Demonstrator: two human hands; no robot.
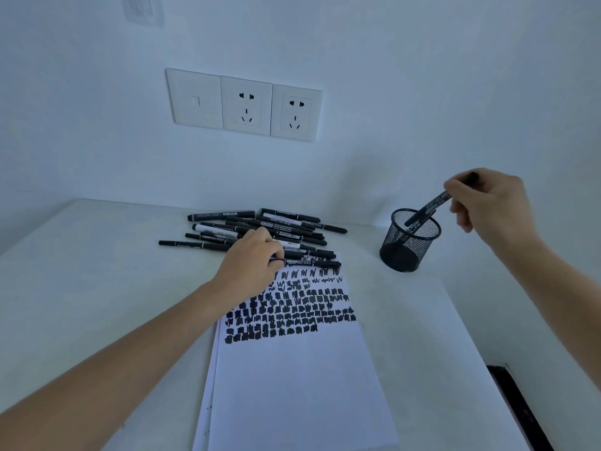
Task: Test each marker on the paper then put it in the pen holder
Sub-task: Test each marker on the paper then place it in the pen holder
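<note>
A row of 3 white wall plates (244, 105), 2 of them power sockets, sits on a pale wall (422, 76) above a white table (81, 271). A dark strip (517, 408) shows low down beyond the table's right edge.

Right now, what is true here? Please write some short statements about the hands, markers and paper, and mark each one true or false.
1. The right hand holds a marker tilted into the holder. True.
2. The left hand is empty. False: it pinches another marker at the top edge of the paper.
3. The paper is blank. False: black marks cover its upper part.
4. A pile of markers lies behind the paper. True.
5. The holder lies on its side. False: it stands upright.
</note>
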